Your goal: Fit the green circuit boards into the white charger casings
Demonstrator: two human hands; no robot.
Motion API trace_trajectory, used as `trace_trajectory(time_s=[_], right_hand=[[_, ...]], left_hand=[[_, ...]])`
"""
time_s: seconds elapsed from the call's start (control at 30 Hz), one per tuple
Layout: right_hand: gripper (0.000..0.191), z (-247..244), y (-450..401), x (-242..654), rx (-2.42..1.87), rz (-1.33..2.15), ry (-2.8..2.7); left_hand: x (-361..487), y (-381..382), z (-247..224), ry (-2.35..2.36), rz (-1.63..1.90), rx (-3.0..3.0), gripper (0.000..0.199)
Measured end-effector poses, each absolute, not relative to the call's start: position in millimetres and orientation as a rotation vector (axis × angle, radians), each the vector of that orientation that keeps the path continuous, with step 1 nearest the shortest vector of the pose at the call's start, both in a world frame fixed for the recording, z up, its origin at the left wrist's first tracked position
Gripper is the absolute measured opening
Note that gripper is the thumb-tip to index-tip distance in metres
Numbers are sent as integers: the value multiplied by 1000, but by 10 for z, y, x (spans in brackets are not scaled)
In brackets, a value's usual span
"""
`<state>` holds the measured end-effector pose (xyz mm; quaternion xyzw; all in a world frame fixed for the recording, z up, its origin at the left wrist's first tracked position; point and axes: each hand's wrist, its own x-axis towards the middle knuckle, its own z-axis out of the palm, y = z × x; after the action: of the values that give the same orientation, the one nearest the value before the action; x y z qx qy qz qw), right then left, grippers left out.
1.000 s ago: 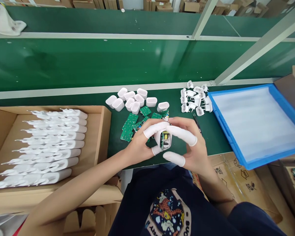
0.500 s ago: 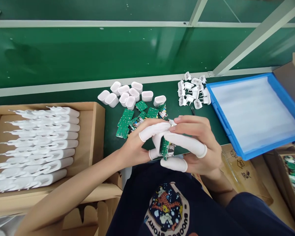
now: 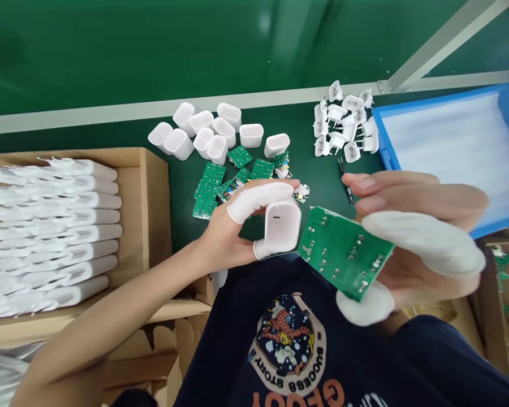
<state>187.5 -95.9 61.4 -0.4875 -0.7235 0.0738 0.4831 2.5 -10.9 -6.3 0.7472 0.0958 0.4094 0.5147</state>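
My left hand (image 3: 233, 226), with white finger cots on thumb and index finger, grips a white plastic charger housing (image 3: 282, 226). The housing's open end faces me, and a small dark slot shows inside it. My right hand (image 3: 424, 243) pinches a green circuit board (image 3: 343, 249) between cot-covered thumb and finger, its soldered side turned to me. The board is apart from the housing, to its right and closer to the camera. Behind my left hand lie several loose circuit boards (image 3: 212, 181), partly hidden by it.
Several empty white housings (image 3: 203, 133) stand at the back. White plug pieces (image 3: 348, 121) are heaped right of them, with black tweezers (image 3: 346, 183) below. A blue tray (image 3: 385, 141) sits at right; a cardboard box (image 3: 156, 198) of white parts at left.
The circuit board has come away from the housing; my right hand has moved right and toward the camera with it. My left hand still grips the housing. The view has tilted down.
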Motion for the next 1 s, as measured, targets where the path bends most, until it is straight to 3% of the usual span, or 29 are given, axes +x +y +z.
trace_trajectory(time_s=[0.1, 0.53, 0.83, 1.0], right_hand=[[21, 540, -926, 1787, -1033, 41, -1784], [20, 498, -861, 1718, -1115, 29, -1927], [66, 415, -840, 1721, -1121, 64, -1852], [63, 396, -839, 1674, -1150, 98, -1791]], left_hand=[[34, -67, -38, 185, 1014, 1908, 70], [14, -59, 18, 234, 990, 1990, 55], [5, -71, -4, 346, 922, 1948, 54], [13, -73, -14, 331, 962, 1919, 57]])
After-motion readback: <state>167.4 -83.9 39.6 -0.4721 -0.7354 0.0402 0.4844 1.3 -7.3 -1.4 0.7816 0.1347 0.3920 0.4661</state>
